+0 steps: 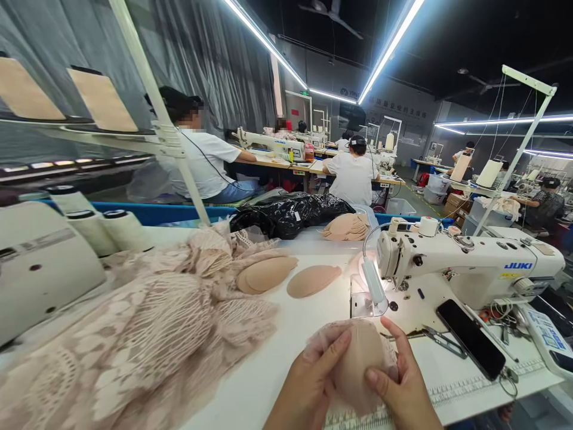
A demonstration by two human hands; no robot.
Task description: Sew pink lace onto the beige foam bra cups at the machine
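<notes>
A beige bra cup piece (358,358) with sheer mesh fabric around it is held up over the table's front edge. My left hand (308,379) grips its left side, thumb pressed on top. On the right side my right hand (398,382) pinches it with the thumb, while the index finger points up and away. Just beyond both hands stands the white sewing machine (456,257), its small lamp (372,280) lit over the needle plate. Flat beige oval pads (313,280) lie to the left of the needle area. Farther left spreads a heap of pale pink lace fabric (152,322).
Right of my hands lie a black phone (470,338), thread snips (443,341) and a ruler strip (447,391) along the edge. Behind the table are a black plastic bag (290,215) and more stacked pads (345,227). Thread cones (120,232) stand at left. Several people work at machines beyond.
</notes>
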